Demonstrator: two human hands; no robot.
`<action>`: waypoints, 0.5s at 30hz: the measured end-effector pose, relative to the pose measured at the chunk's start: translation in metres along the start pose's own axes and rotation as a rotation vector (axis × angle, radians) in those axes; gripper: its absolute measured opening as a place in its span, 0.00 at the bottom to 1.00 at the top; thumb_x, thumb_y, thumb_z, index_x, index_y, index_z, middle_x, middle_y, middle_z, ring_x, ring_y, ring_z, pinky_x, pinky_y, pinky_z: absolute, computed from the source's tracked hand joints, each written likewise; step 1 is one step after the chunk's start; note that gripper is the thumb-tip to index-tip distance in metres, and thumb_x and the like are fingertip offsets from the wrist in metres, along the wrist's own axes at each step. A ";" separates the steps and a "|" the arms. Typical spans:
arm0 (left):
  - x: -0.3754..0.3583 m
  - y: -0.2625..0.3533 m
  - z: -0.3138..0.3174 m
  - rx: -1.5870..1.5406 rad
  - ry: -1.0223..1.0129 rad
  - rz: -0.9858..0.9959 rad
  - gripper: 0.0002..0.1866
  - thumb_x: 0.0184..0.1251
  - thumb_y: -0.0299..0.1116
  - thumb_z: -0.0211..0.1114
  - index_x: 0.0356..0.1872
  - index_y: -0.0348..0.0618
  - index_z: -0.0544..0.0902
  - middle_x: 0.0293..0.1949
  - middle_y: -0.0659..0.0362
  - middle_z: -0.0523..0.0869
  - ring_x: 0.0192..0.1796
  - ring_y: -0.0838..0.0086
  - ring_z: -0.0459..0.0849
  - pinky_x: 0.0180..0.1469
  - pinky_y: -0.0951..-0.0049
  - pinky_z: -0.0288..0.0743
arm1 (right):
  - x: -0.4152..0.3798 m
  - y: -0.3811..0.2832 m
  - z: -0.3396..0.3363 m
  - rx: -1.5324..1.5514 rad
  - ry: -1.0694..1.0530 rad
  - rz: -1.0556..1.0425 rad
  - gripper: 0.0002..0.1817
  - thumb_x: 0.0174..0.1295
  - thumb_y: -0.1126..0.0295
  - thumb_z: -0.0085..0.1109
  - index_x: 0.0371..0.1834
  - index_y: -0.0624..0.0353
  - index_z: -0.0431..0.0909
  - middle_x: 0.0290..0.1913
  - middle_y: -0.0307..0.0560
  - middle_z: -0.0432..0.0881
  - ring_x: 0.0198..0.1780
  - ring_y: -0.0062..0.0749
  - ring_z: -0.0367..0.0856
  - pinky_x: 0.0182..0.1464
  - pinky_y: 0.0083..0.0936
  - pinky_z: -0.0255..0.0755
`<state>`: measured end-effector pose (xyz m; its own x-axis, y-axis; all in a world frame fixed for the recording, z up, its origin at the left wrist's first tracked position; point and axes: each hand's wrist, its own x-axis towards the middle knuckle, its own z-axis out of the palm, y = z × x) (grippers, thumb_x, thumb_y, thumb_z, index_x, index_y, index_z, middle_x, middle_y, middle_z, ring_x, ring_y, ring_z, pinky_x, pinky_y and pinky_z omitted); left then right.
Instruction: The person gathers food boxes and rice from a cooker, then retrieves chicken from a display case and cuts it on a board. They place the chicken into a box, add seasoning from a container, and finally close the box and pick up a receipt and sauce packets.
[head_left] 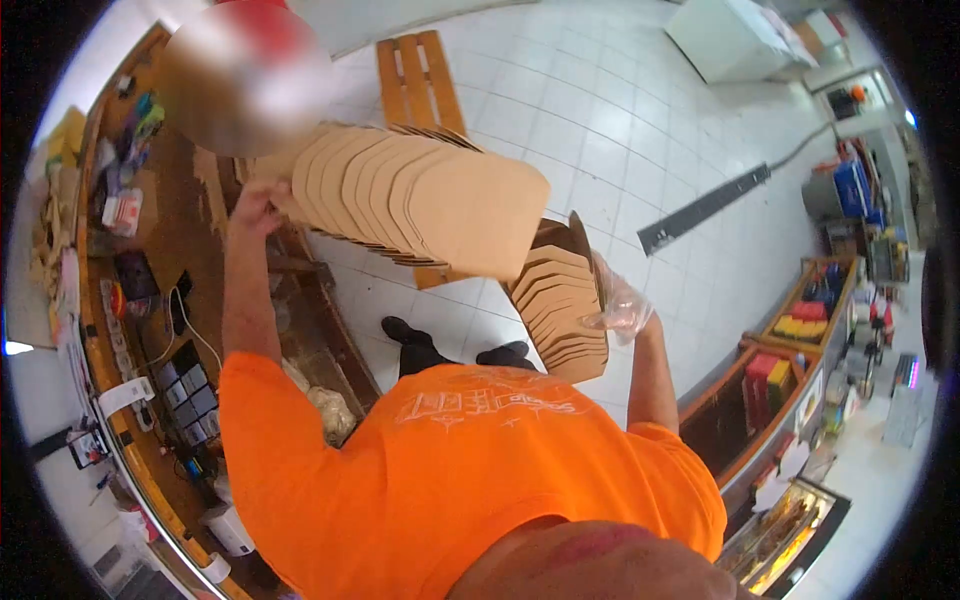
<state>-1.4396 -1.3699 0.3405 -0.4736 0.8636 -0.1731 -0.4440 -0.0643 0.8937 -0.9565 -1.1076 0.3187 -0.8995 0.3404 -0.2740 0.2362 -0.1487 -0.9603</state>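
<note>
A long fanned stack of brown cardboard pieces (470,205), with rounded corners, stretches across the upper middle. My left hand (262,205) is closed on its far left end. On the right, my right hand (622,300), in a clear plastic glove, grips the outer side of a second, smaller cardboard stack (560,300) with angled corners. This one hangs fanned downward, and its upper end lies right by the larger stack's near edge. Some fingers of both hands are hidden by the cardboard.
A wooden counter (160,260) with a phone, cables and small items runs along the left. A blurred person (240,80) is beyond it. Behind the cardboard stands a slatted wooden stool (420,85). A long dark strip (705,210) and wooden shelves (740,400) are at right.
</note>
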 end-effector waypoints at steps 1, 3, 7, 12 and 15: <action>0.016 0.001 0.027 0.012 -0.030 0.000 0.23 0.49 0.30 0.64 0.51 0.36 0.77 0.42 0.58 0.84 0.38 0.73 0.84 0.33 0.75 0.79 | -0.021 0.001 -0.019 -0.040 -0.004 -0.008 0.57 0.33 0.67 0.75 0.71 0.62 0.53 0.64 0.47 0.66 0.64 0.32 0.63 0.67 0.32 0.55; 0.055 0.001 0.083 0.122 -0.298 -0.086 0.25 0.49 0.31 0.65 0.52 0.36 0.76 0.44 0.55 0.84 0.41 0.70 0.85 0.35 0.73 0.80 | -0.071 0.012 -0.053 -0.089 0.017 -0.021 0.56 0.33 0.66 0.75 0.70 0.62 0.53 0.64 0.47 0.67 0.63 0.32 0.65 0.67 0.33 0.57; 0.131 -0.042 0.141 -0.095 -0.644 -0.207 0.26 0.50 0.31 0.63 0.54 0.35 0.74 0.47 0.53 0.83 0.44 0.65 0.84 0.41 0.68 0.81 | -0.182 0.050 -0.138 -0.015 0.263 0.030 0.52 0.35 0.64 0.74 0.68 0.62 0.58 0.62 0.47 0.71 0.60 0.35 0.70 0.63 0.36 0.64; 0.228 -0.102 0.228 -0.056 -0.519 -0.264 0.24 0.55 0.26 0.58 0.56 0.36 0.73 0.50 0.52 0.81 0.50 0.62 0.82 0.51 0.63 0.78 | -0.337 0.145 -0.249 0.999 0.657 -0.200 0.43 0.42 0.58 0.67 0.66 0.59 0.64 0.58 0.51 0.75 0.58 0.44 0.74 0.62 0.42 0.67; 0.248 -0.146 0.336 0.240 -0.318 -0.181 0.30 0.49 0.26 0.62 0.59 0.36 0.72 0.53 0.55 0.80 0.53 0.62 0.81 0.53 0.65 0.78 | -0.358 0.122 -0.285 1.041 1.122 -0.380 0.40 0.43 0.54 0.66 0.62 0.58 0.69 0.54 0.51 0.78 0.55 0.46 0.76 0.59 0.42 0.70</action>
<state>-1.2365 -0.9785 0.3060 -0.1297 0.9637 -0.2332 -0.2910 0.1878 0.9381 -0.5007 -0.9835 0.2841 -0.0140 0.9219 -0.3872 -0.7020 -0.2848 -0.6528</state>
